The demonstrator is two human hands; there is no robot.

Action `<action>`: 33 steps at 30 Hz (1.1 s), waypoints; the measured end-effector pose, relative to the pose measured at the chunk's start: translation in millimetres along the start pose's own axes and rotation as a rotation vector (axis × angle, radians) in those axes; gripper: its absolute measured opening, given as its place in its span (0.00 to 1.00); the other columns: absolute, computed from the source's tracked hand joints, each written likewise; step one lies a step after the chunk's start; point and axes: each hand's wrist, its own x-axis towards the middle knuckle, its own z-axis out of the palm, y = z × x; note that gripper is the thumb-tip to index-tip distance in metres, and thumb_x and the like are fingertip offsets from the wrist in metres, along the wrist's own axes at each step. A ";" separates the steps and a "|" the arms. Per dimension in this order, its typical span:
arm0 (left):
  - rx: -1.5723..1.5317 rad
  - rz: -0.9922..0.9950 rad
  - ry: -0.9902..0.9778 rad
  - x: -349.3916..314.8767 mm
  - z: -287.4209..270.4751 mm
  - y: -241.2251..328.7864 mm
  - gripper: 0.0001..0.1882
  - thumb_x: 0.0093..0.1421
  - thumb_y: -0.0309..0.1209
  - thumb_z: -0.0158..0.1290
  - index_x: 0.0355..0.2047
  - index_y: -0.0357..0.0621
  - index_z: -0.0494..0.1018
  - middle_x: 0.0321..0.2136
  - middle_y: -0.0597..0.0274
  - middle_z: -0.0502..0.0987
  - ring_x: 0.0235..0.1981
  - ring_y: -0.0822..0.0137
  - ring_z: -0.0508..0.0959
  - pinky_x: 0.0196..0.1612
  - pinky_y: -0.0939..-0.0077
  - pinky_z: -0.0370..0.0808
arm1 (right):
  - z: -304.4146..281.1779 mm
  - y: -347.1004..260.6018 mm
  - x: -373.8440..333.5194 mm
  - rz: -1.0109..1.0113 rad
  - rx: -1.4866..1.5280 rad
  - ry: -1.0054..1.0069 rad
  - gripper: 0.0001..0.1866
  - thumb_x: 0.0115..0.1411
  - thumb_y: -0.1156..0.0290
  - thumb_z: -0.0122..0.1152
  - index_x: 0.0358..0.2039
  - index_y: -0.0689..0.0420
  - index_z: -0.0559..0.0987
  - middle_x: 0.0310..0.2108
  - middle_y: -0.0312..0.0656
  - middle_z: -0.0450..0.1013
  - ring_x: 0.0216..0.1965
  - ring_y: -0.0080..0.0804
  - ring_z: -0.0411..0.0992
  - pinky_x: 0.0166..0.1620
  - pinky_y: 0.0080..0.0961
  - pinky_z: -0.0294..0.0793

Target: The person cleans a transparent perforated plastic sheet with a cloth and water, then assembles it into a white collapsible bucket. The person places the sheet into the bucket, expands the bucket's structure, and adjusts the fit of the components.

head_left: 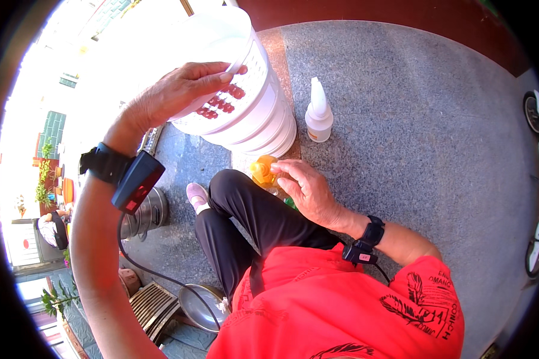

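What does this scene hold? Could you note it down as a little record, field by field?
Left hand: gripping the rim of a white basket
Right hand: thumb and fingers parted, close to an orange bottle; contact unclear
Right of basket: white spray bottle, upright
Left of legs: metal pot
Clothing: red shirt, dark trousers

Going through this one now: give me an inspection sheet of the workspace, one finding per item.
Surface: grey speckled stone floor.
Things at hand: ribbed white plastic bin; orange plastic bottle; white plastic spray bottle, upright.
Clutter: round silver metal pot; round silver metal basin; tan slatted seat.
Hands: left hand holds the bin's rim; right hand has fingertips at the orange bottle, contact unclear.
Cables: black cable from the left wrist's unit; another at the right.
Surroundings: dark wheels at right; green plants at left.
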 end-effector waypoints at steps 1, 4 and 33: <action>-0.010 -0.010 0.020 0.2 1.2 0.2 0.30 0.69 0.54 0.42 0.62 0.48 0.66 0.45 0.53 0.79 0.40 0.66 0.82 0.46 0.71 0.79 | 0.3 0.8 -1.7 0.006 0.004 -0.004 0.12 0.62 0.75 0.56 0.46 0.62 0.75 0.45 0.47 0.75 0.48 0.44 0.74 0.51 0.32 0.73; -0.020 -0.036 0.046 -0.1 5.7 3.8 0.30 0.69 0.54 0.39 0.62 0.48 0.66 0.45 0.53 0.79 0.40 0.66 0.82 0.47 0.71 0.79 | 3.7 1.3 -4.7 -0.008 -0.046 -0.003 0.12 0.62 0.75 0.57 0.46 0.62 0.76 0.45 0.47 0.76 0.47 0.44 0.74 0.50 0.33 0.74; 0.048 -0.027 -0.011 -2.9 7.0 0.2 0.35 0.66 0.61 0.37 0.68 0.59 0.56 0.52 0.54 0.75 0.44 0.63 0.81 0.47 0.67 0.79 | 3.8 -3.2 118.2 -0.233 -0.231 0.124 0.40 0.58 0.62 0.65 0.64 0.65 0.57 0.63 0.60 0.54 0.64 0.55 0.57 0.65 0.43 0.59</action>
